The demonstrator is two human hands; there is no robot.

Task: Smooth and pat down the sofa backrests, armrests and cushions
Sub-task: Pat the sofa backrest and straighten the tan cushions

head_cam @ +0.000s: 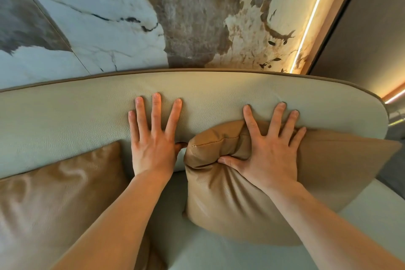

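Note:
A pale cream leather sofa backrest (219, 92) with brown piping curves across the middle of the head view. My left hand (153, 138) lies flat on it with fingers spread. My right hand (269, 149) presses flat on the top of a tan leather cushion (230, 199), fingertips reaching onto the backrest; the cushion's upper edge is folded and dented under the palm. A second, darker brown cushion (50, 199) leans against the backrest at lower left. The cream seat (197, 252) shows between my forearms.
Behind the sofa rises a marble-patterned wall (109, 17) in white, grey and brown. A lit LED strip (311, 19) runs diagonally at the right beside a dark panel (368, 28). The backrest ends at the right edge.

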